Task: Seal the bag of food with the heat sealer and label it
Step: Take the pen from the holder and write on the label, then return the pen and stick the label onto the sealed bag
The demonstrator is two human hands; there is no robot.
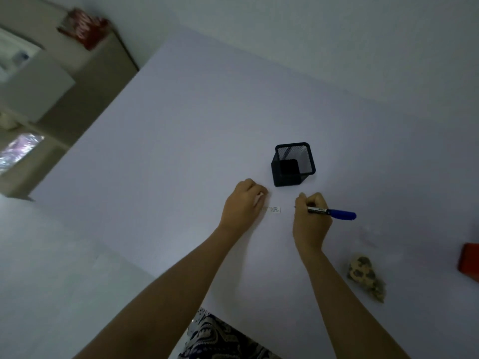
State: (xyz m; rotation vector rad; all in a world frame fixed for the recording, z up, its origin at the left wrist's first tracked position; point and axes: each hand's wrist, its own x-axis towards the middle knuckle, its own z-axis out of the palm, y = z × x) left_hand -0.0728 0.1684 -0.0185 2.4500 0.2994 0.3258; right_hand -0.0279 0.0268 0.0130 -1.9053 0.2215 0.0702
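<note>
Two bare forearms reach up from the six o'clock edge onto the pale worktop. The left hand lies knuckles-up with its fingers curled under; something small and white shows at its fingertips, but what its grip pinches cannot be told. The right hand is also curled, its grip pressed together around one marker pen, whose blue cap end sticks out toward three o'clock. Between the two hands, touching neither, lies one small white label with faint print, flat on the worktop.

At twelve o'clock from the label stands one black mesh pen holder, square, near both hands. One clear bag of food, holding speckled brown pieces, lies at four o'clock from the right hand, just beside the right forearm. One red object is cut off at the three o'clock edge; its kind is unclear.
</note>
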